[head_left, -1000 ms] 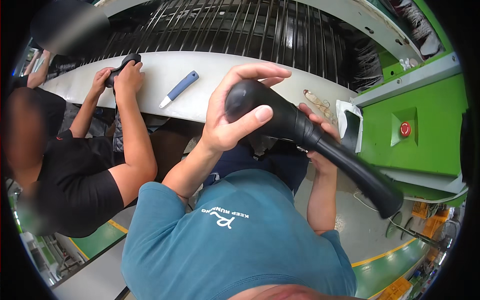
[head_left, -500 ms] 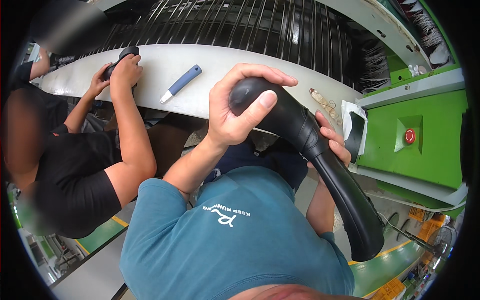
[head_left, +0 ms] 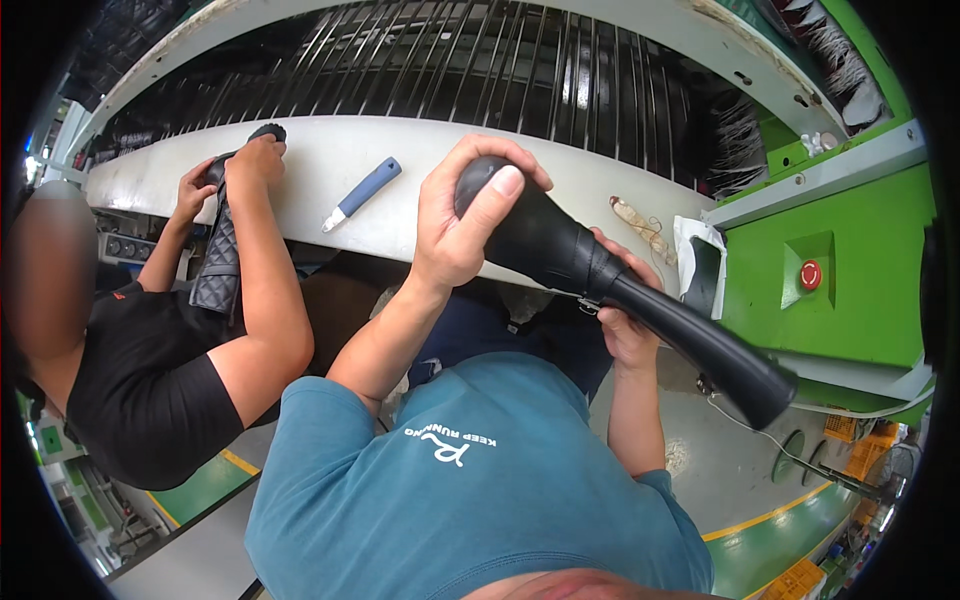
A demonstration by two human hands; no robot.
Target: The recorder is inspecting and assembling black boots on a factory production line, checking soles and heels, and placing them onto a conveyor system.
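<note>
A tall black boot is held in the air over the front edge of the white worktop, its shaft slanting down to the right. My left hand is wrapped round its rounded toe, thumb on top. At the ankle, by a strap with a small metal fitting, my right hand grips the boot from beneath and behind; part of that hand is hidden. On the worktop, left of my left hand, lies a blue-handled cutter with a pale tip. Beyond my right hand rests a pale stick-like piece wound with thread.
At my left a co-worker holds a black quilted boot. The white worktop curves ahead of a rack of metal rods. To the right stand a green machine housing with a red button and a dark flat object on white paper.
The boot has turned in my hands; its shaft end has swung up and right, and its seam side no longer faces up. The co-worker's quilted boot shaft now shows.
</note>
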